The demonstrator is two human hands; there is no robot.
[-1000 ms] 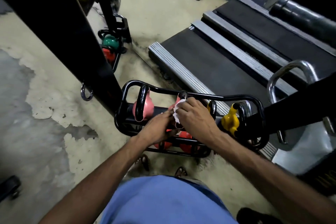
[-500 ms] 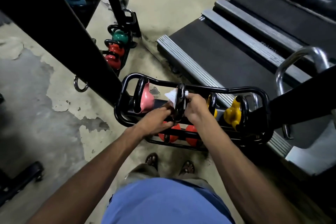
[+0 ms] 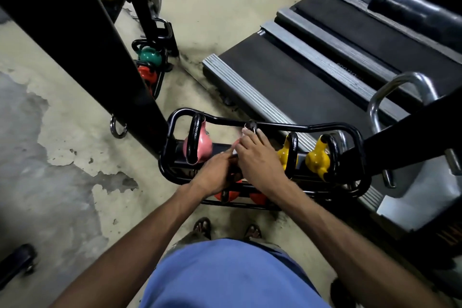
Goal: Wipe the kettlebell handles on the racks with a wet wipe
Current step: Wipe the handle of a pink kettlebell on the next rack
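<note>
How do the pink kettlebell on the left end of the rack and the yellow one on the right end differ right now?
The pink kettlebell sits at the rack's left end, beside the left hand; the far yellow kettlebell sits at the right end, beyond the right hand. Pink body against yellow body. Neither is being touched. Both stand upright on the top tier with black handles.

The rack (image 3: pixel 262 125) was glossy black painted metal tubing. The pink kettlebell (image 3: pixel 202 146) and the two yellow kettlebells (image 3: pixel 316 160) had smooth, slightly shiny coloured coats with glossy black handles. The floor (image 3: pixel 62 157) was rough concrete, its pale paint flaked away in grey patches. At far right, the treadmill (image 3: pixel 287 77) showed a matt black belt and ribbed dull metal side rails. A curved bar (image 3: pixel 400 82) gleamed like chrome. The shirt (image 3: pixel 225 277) was soft blue cloth.
</note>
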